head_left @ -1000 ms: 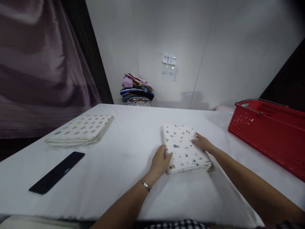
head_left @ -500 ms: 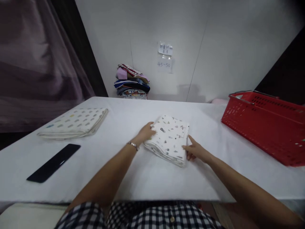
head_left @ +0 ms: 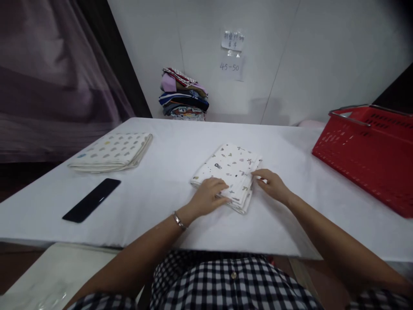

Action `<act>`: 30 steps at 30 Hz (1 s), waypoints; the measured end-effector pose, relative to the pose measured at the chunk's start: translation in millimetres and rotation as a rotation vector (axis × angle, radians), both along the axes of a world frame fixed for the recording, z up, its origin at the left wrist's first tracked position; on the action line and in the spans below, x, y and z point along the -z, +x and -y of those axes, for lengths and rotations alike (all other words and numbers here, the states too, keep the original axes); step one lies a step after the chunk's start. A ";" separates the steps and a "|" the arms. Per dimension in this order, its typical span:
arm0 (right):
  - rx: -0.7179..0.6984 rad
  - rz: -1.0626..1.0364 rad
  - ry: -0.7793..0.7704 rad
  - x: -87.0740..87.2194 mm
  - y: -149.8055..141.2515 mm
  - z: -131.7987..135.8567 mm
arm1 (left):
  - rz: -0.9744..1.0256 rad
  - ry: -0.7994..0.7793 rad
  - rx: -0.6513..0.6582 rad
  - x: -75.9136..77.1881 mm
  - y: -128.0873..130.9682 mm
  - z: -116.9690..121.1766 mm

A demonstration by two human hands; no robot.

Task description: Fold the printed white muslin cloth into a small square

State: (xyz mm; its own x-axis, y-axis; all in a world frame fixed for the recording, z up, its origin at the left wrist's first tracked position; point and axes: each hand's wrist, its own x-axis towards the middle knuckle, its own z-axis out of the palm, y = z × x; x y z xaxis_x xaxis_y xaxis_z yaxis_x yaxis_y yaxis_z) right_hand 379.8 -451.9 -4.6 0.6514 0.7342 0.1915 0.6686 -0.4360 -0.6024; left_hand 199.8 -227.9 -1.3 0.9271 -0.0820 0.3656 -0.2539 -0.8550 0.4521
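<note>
A white folded cloth (head_left: 227, 165) with small printed figures lies on the table in front of me. My left hand (head_left: 209, 196) is at its near edge, fingers on top and thumb at the front layers, closed on the cloth. At the right edge, my right hand (head_left: 272, 185) pinches the border between thumb and fingers, where the layers sit slightly askew. The underside of the cloth is hidden.
A second folded cloth (head_left: 112, 150) with grey spots lies at the left, behind a flat black board (head_left: 92, 200). On the right stands a red basket (head_left: 368, 159) with metal handles. Beyond the table's far edge rises a stack of folded textiles (head_left: 183, 97) against the wall.
My left hand has moved from the cloth's left side to its near edge. My right hand has shifted up along the right edge, closing its fingers there. The view has tilted down.
</note>
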 end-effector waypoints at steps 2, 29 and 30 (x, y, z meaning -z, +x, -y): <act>-0.143 0.112 -0.066 3.0 -0.5 -3.9 | -0.037 0.063 0.073 1.4 -5.0 13.5; -0.368 0.517 0.010 36.1 23.9 5.7 | 0.056 0.108 -0.050 18.7 10.4 36.6; -0.367 0.526 0.032 31.6 20.7 5.2 | 0.058 0.053 -0.087 16.1 11.4 35.6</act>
State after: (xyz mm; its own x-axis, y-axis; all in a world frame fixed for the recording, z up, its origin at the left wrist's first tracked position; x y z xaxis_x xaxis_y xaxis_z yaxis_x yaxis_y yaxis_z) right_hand 400.5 -457.1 -36.2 0.1717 0.8801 0.4426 0.9806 -0.1098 -0.1623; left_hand 211.1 -263.6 -17.4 0.9092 -0.0225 0.4159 -0.2016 -0.8975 0.3923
